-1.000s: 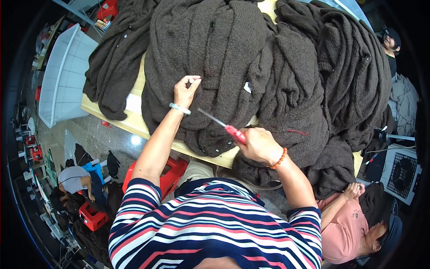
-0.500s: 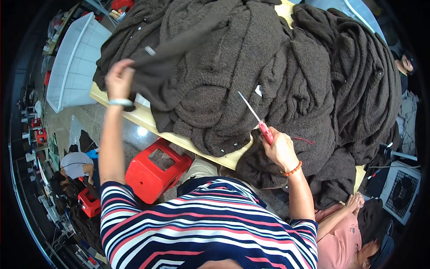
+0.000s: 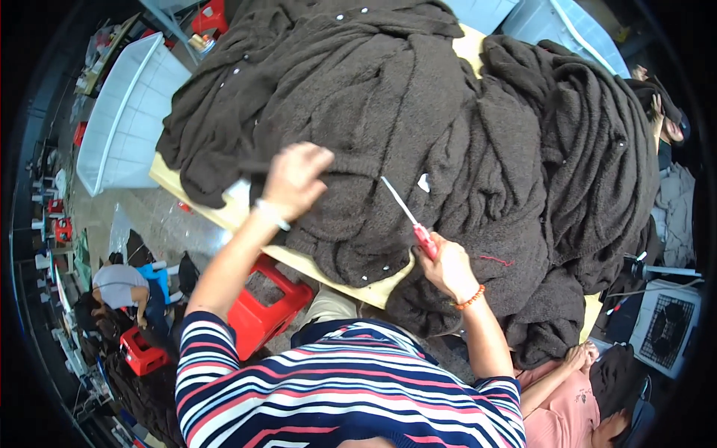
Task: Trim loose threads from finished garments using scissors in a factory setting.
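Note:
A heap of dark brown knitted garments [image 3: 351, 112] covers the table in front of me. My left hand [image 3: 295, 178] is over the near left part of the heap, slightly blurred, its fingers apart and nothing seen in them. Whether it touches the knit is hard to tell. My right hand [image 3: 448, 267] is closed round the red handle of a thin tool [image 3: 403, 205]. The tool's slim pale metal shaft points away and to the left, over the knit; its exact kind is unclear. Near the shaft lies a small white scrap [image 3: 424, 183], and a red thread [image 3: 496, 260] rests right of my right hand.
The pale wooden table edge [image 3: 351, 293] runs between me and the heap. Below it stands a red stool [image 3: 272, 306]. A white plastic bin [image 3: 123, 119] is at the left, with another bin [image 3: 575, 33] behind the heap. A person in pink [image 3: 564, 399] sits close at my right.
My left hand has swung right from the table's left edge. The raised flap of brown knit with a pale label has come down, its label now out of sight. My right hand keeps the tool.

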Tool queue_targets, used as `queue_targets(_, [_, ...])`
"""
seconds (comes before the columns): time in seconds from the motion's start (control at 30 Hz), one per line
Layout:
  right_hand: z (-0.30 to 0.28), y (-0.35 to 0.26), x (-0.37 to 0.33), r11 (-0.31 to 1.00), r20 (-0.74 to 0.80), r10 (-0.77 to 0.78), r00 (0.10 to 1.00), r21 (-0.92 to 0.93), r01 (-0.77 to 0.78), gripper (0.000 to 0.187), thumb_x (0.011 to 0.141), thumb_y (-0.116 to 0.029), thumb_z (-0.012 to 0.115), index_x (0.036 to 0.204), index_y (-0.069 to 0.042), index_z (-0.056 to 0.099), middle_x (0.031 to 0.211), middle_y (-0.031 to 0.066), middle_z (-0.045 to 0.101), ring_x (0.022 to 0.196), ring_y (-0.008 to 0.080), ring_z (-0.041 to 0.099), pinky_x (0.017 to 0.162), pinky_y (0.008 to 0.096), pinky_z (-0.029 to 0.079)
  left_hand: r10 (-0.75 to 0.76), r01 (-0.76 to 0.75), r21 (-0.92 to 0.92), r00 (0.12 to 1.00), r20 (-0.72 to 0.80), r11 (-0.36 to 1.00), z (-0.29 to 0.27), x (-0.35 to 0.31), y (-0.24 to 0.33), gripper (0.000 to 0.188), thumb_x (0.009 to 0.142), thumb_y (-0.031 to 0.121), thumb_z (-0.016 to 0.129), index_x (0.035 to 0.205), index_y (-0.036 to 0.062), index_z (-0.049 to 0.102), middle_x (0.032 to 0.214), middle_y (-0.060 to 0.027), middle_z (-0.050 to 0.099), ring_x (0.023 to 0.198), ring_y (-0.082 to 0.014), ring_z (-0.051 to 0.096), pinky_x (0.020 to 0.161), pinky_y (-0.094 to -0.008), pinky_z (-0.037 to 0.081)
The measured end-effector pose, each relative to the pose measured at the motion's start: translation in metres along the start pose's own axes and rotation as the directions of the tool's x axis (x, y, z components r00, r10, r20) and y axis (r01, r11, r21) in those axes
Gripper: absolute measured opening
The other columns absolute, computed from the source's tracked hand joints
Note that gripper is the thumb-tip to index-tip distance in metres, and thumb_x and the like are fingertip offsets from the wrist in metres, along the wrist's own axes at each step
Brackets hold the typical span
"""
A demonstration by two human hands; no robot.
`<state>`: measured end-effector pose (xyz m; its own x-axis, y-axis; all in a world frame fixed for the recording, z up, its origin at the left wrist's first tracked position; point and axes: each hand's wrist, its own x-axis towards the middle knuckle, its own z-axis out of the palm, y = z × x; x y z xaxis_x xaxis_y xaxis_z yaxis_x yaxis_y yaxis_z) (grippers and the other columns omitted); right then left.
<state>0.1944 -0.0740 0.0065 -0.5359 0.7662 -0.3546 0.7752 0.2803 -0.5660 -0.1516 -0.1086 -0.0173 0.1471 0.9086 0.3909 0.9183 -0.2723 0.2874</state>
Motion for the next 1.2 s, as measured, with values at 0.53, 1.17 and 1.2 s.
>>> queue_targets(0.53, [-0.035, 0.025, 0.173, 0.705, -0.179, 0.172, 0.969, 0.709, 0.006, 0.041, 0.09, -0.02, 0.063, 0.127, -0.004, 0.055, 0.088, 0.0061, 0.067, 0.063, 0.0129, 0.067, 0.053, 0.0271, 0.052, -0.347, 0.588, -0.544, 0.803, 0.486, 0.599, -0.002, 0.062, -0.008, 0.032, 0.083, 0.027, 0.076, 0.096, -0.0006, 0.068, 0.086, -0.004, 0.07, 0.078, -0.0139, 0.064, 0.071, -0.0301, 0.05])
queue_targets(1.17, [-0.019, 0.042, 0.082, 0.782, -0.185, 0.029, 0.982, 0.616, 0.093, 0.042, 0.094, -0.02, 0.064, 0.131, -0.004, 0.054, 0.093, 0.0011, 0.063, 0.07, 0.0078, 0.059, 0.062, 0.0246, 0.049, -0.143, 0.144, -0.009, 0.986, 0.091, 0.989, 0.041, 0.086, 0.027, 0.078, 0.069, 0.039, 0.082, 0.132, 0.006, 0.048, 0.11, -0.0152, 0.054, 0.106, -0.0331, 0.054, 0.093, -0.0414, 0.045])
queue_targets(1.2, [-0.017, 0.044, 0.082, 0.805, -0.181, 0.008, 0.983, 0.585, 0.101, 0.043, 0.093, -0.02, 0.065, 0.131, -0.003, 0.054, 0.093, 0.0015, 0.063, 0.071, 0.0083, 0.059, 0.064, 0.025, 0.05, -0.173, 0.176, -0.03, 0.982, 0.081, 0.984, 0.051, 0.095, 0.025, 0.074, 0.072, 0.036, 0.08, 0.132, 0.0072, 0.048, 0.11, -0.0145, 0.053, 0.104, -0.0327, 0.054, 0.091, -0.0406, 0.047])
